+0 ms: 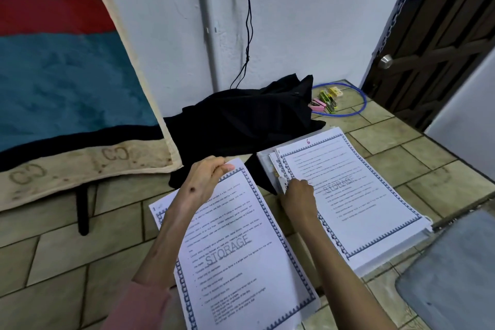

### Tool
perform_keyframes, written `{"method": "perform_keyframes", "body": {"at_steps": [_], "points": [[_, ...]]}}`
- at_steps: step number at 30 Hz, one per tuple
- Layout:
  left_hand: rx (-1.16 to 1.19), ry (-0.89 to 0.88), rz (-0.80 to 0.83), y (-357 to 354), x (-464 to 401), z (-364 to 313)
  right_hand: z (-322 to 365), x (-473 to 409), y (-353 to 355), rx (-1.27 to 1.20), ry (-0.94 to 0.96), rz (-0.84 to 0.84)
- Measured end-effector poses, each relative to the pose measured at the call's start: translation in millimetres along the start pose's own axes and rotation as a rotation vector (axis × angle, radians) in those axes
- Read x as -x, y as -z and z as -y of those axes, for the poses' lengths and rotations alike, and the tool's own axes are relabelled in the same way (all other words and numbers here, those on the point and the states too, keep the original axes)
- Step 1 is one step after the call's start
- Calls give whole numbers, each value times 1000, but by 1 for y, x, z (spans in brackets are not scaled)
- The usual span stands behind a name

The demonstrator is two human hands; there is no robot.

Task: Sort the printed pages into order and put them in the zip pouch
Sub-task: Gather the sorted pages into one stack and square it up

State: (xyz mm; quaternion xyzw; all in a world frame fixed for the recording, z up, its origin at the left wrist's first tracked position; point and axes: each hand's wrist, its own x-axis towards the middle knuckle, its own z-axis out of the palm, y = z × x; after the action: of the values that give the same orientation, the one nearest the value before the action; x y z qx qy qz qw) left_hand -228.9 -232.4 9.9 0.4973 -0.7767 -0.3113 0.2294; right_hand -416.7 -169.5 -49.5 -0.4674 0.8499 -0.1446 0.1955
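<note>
Two stacks of printed pages with blue patterned borders and a "STORAGE" watermark lie on the tiled floor. My left hand grips the top edge of the near stack. The far stack has a handwritten "6" at its top and rests on a clear plastic zip pouch, whose edge shows at the upper left. My right hand pinches the left edge of the far stack, fingers among the sheet edges.
A black cloth lies against the white wall beyond the pages. Staplers and staple boxes sit inside a blue hoop. A blue and red blanket hangs at left, a dark door at right, a grey object bottom right.
</note>
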Motion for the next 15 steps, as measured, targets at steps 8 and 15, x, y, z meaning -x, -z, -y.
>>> {"method": "perform_keyframes", "body": {"at_steps": [8,15], "points": [[138,56,-54,2,-2,-2,37,20,45,-938,128,166],[187,27,-49,6,3,-3,47,25,34,-896,325,219]]}}
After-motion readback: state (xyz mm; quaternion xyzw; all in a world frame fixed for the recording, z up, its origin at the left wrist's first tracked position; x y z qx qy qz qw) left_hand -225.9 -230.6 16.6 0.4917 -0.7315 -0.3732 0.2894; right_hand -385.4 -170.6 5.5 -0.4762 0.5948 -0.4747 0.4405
